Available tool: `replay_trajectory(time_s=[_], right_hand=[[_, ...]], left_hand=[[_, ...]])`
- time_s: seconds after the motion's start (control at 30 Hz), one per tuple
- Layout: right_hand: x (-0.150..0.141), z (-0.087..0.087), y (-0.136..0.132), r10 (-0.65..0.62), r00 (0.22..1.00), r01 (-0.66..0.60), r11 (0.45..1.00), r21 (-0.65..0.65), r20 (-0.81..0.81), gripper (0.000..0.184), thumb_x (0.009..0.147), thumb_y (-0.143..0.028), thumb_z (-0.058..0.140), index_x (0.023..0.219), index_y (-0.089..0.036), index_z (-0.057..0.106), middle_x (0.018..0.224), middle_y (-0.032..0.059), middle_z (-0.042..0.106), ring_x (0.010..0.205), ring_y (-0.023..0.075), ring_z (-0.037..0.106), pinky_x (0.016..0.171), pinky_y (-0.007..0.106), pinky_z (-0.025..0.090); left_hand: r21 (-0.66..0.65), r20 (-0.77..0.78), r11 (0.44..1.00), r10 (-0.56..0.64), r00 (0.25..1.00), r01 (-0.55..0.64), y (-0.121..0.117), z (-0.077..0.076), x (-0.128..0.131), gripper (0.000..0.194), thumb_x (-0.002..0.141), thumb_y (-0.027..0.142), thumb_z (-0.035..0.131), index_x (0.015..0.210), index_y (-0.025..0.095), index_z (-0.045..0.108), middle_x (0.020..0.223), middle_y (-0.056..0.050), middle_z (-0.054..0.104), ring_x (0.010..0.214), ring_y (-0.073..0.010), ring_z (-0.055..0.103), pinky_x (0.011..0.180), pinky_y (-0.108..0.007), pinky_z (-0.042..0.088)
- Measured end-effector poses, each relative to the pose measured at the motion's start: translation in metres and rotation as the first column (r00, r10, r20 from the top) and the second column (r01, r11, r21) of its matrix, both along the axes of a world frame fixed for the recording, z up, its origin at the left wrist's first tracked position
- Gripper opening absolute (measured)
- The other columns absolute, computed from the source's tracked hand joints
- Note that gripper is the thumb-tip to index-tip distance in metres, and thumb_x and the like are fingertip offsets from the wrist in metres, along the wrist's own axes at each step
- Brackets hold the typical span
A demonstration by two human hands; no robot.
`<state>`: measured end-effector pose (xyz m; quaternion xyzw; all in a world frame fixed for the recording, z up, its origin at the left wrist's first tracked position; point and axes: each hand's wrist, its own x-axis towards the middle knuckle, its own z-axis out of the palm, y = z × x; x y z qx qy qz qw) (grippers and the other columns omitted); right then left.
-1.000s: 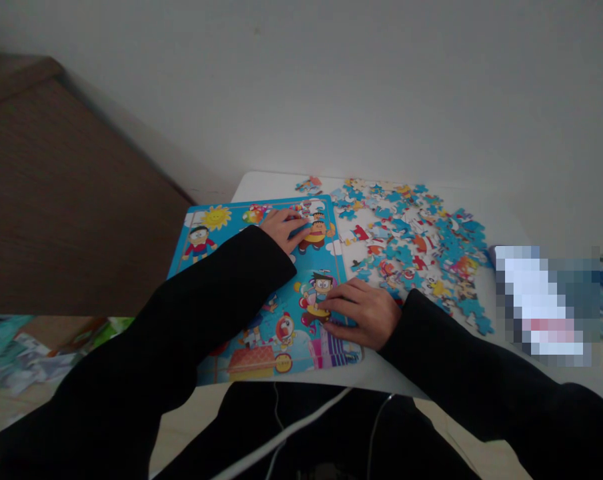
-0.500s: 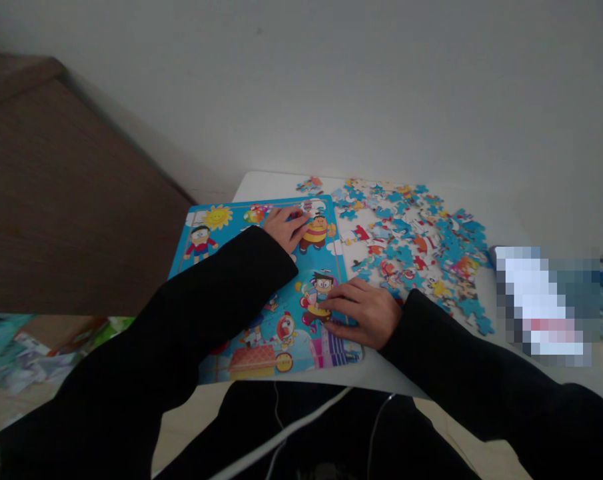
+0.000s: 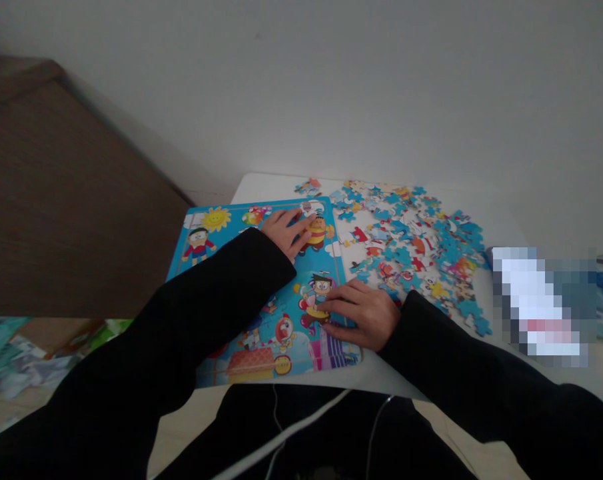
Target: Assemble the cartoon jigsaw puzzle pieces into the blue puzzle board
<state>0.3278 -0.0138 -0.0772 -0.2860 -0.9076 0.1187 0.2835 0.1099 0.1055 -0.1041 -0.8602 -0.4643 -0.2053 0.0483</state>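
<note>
Both hands (image 3: 285,233) (image 3: 364,315) near puzzle board's right edge (image 3: 338,257)

Dim, flat, greyish light covers the scene, the wall (image 3: 331,87) looking palest just beyond the far edge of the white table (image 3: 266,185). The cabinet (image 3: 56,200) on the left sits in deep shade, and the black sleeves (image 3: 216,293) lose nearly all detail. Soft focus blurs small details on the puzzle board (image 3: 231,250). Coarse square blocks obscure a bright phone-like shape (image 3: 536,300) at right.
</note>
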Motion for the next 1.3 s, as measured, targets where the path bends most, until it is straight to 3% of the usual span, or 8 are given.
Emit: replay_trajectory(time_s=[0.17, 0.37, 0.63, 1.3], right_hand=[[0.0, -0.001, 0.0, 0.007, 1.0, -0.007, 1.0, -0.004, -0.002, 0.024, 0.084, -0.035, 0.056, 0.096, -0.018, 0.068, 0.091, 0.0056, 0.067, 0.081, 0.0165, 0.058, 0.067, 0.028, 0.05], [0.0, -0.001, 0.0, -0.002, 1.0, 0.002, 1.0, -0.005, 0.005, 0.024, 0.083, -0.034, 0.056, 0.096, -0.018, 0.068, 0.092, 0.0047, 0.067, 0.081, 0.0163, 0.058, 0.066, 0.027, 0.049], [0.0, -0.002, 0.0, -0.012, 1.0, 0.012, 1.0, 0.007, 0.0, 0.023, 0.082, -0.035, 0.058, 0.095, -0.019, 0.068, 0.092, 0.0037, 0.068, 0.08, 0.0168, 0.059, 0.064, 0.027, 0.049], [0.0, -0.002, 0.001, 0.01, 1.0, -0.01, 1.0, 0.007, -0.004, 0.025, 0.084, -0.035, 0.056, 0.096, -0.017, 0.068, 0.091, 0.005, 0.068, 0.08, 0.0172, 0.059, 0.066, 0.028, 0.05]], left_hand=[[-0.06, -0.076, 0.996, 0.067, 0.995, -0.072, -0.013, 0.006, 0.004, 0.046, 0.09, 0.052, 0.035, 0.129, 0.032, 0.049, 0.135, -0.011, 0.046, 0.12, -0.032, 0.043, 0.096, -0.05, 0.035], [-0.108, -0.215, 0.983, 0.122, 0.969, -0.148, -0.017, 0.016, 0.009, 0.049, 0.091, 0.053, 0.033, 0.134, 0.032, 0.042, 0.143, -0.009, 0.037, 0.127, -0.0318, 0.036, 0.099, -0.047, 0.033], [-0.157, -0.203, 0.976, 0.117, 0.972, -0.15, -0.017, 0.017, 0.008, 0.05, 0.089, 0.054, 0.039, 0.133, 0.032, 0.044, 0.144, -0.009, 0.035, 0.128, -0.0316, 0.035, 0.103, -0.047, 0.03], [-0.12, -0.174, 0.988, 0.079, 0.982, -0.101, -0.012, 0.007, 0.002, 0.054, 0.089, 0.058, 0.029, 0.135, 0.032, 0.04, 0.144, -0.009, 0.034, 0.127, -0.0327, 0.035, 0.102, -0.049, 0.031]])
